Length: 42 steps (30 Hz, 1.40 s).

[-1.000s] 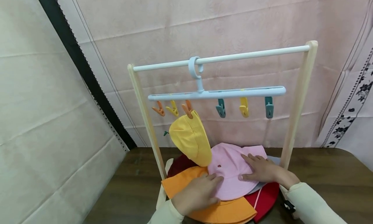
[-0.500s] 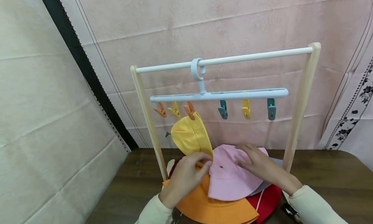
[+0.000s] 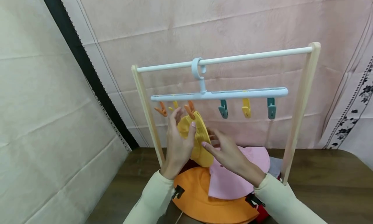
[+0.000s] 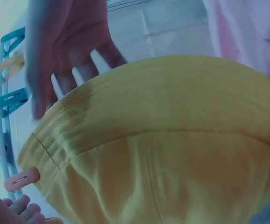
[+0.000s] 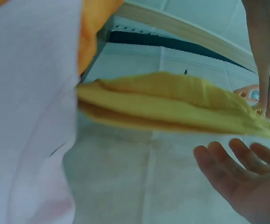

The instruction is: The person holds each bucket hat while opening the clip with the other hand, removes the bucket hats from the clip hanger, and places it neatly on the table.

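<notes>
A yellow bucket hat (image 3: 203, 149) hangs by its edge from an orange clothespin (image 3: 190, 110) under the light blue hanger (image 3: 233, 94). My left hand (image 3: 179, 146) is raised at the hat's left side, its thumb in front of the fabric and its fingertips near the clothespin. On the other side, my right hand (image 3: 228, 151) reaches toward the brim. The right wrist view shows its fingers (image 5: 228, 170) spread just off the hat's edge. Below lie a pink hat (image 3: 227, 182) and an orange hat (image 3: 201, 198), the pink overlapping the orange.
The hanger hooks over the bar (image 3: 256, 57) of a wooden-sided rack (image 3: 301, 110). More clothespins hang from it, including a yellow one (image 3: 246, 108) and a teal one (image 3: 271, 108). A grey cloth piece (image 3: 275, 166) shows behind the pink hat, on the wooden table (image 3: 326, 178).
Both hands have left the pile of hats and risen to either side of the hanging yellow hat, the left going up near its clothespin.
</notes>
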Available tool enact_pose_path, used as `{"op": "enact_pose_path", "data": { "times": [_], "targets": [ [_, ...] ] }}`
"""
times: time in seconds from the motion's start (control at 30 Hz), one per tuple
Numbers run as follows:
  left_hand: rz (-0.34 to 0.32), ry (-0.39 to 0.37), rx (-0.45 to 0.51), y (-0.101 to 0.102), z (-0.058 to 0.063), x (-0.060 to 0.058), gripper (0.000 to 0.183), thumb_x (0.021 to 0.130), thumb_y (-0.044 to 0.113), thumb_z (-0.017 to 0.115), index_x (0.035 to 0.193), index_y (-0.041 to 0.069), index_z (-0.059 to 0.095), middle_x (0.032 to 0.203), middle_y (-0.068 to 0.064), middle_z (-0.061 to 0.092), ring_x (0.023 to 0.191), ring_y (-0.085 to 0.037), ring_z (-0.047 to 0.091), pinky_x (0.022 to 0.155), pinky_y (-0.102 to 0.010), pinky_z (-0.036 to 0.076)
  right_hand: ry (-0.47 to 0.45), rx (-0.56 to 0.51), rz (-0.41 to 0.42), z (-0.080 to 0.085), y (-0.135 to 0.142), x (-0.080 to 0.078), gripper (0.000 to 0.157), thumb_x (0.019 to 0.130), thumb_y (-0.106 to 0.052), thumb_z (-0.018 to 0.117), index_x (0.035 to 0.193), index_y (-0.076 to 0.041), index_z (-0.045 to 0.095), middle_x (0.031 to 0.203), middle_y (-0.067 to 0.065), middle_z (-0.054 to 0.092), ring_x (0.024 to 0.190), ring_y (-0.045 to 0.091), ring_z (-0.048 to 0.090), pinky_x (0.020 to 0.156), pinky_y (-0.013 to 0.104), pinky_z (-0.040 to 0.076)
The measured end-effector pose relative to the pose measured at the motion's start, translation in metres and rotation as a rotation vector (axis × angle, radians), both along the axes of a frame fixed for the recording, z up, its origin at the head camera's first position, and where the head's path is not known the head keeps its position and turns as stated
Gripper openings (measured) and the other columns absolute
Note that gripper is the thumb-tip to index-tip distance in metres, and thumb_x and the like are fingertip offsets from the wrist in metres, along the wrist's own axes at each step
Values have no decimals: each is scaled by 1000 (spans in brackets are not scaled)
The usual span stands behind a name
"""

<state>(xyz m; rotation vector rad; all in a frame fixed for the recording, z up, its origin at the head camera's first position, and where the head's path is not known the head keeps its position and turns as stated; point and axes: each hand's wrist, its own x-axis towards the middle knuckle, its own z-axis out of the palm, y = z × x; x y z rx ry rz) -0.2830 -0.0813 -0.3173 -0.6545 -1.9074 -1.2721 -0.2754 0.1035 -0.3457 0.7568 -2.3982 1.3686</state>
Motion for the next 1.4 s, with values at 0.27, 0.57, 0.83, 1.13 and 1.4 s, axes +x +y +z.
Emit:
{"op": "enact_pose_path", "data": {
  "times": [0.27, 0.57, 0.83, 1.13, 1.4],
  "targets": [
    [-72, -126, 80, 10, 11, -16, 56, 114, 33, 44, 163, 10, 32, 154, -11, 50, 144, -24, 48, 117, -52, 43, 105, -105, -93, 11, -23, -9, 35, 110, -18, 60, 144, -8, 59, 125, 10, 71, 105, 25, 72, 88, 46, 61],
    [-87, -75, 88, 6, 18, -28, 42, 117, 25, 37, 142, -1, 58, 102, -13, 64, 80, -23, 57, 77, -34, 50, 105, -130, -106, 12, -24, -13, 32, 108, -13, 61, 140, -8, 63, 128, 11, 72, 106, 28, 73, 89, 49, 61],
    [-138, -150, 158, 2, 21, -28, 40, 116, 24, 43, 141, -2, 60, 105, -15, 66, 98, -24, 64, 88, -38, 54, 125, -101, -134, 11, -25, -17, 31, 108, -22, 64, 135, -7, 68, 116, 9, 75, 97, 26, 73, 86, 48, 61],
    [-326, -242, 218, 2, 28, -27, 36, 115, 26, 46, 130, -3, 61, 98, -9, 62, 104, -22, 63, 97, -34, 51, 118, -102, -129, 27, -22, -18, 31, 110, -24, 60, 136, -8, 66, 121, 8, 74, 100, 25, 70, 85, 46, 60],
    [-377, -334, 278, 6, 35, -24, 36, 114, 22, 49, 137, -5, 57, 118, -15, 66, 124, -28, 61, 113, -43, 44, 146, -109, -158, 30, -19, -21, 22, 108, -18, 63, 126, -7, 71, 109, 8, 76, 84, 23, 73, 73, 40, 60]
  ]
}}
